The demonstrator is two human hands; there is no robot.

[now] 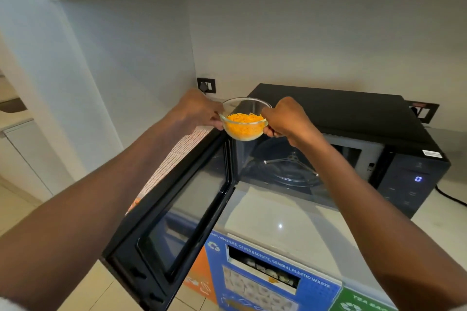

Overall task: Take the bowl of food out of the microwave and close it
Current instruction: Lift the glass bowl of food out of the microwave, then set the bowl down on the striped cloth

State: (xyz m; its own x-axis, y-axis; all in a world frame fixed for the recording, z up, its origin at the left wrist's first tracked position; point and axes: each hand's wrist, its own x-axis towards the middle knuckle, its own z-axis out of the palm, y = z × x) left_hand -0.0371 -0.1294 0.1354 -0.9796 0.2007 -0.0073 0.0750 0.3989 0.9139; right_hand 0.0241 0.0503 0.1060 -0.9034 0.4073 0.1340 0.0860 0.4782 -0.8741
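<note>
A clear glass bowl (244, 122) with orange shredded food is held in the air, above and in front of the black microwave (353, 118). My left hand (199, 108) grips its left rim and my right hand (285, 118) grips its right rim. The microwave door (177, 209) stands wide open, swung out to the left. Inside the cavity the glass turntable (285, 166) shows with nothing on it. The display reads 0.
The microwave stands on a pale counter (278, 219). Waste bins with blue, orange and green labels (267, 272) sit below the counter's front edge. Wall sockets (206, 85) are behind the bowl, a power cord (449, 195) trails right. White cabinets hang overhead.
</note>
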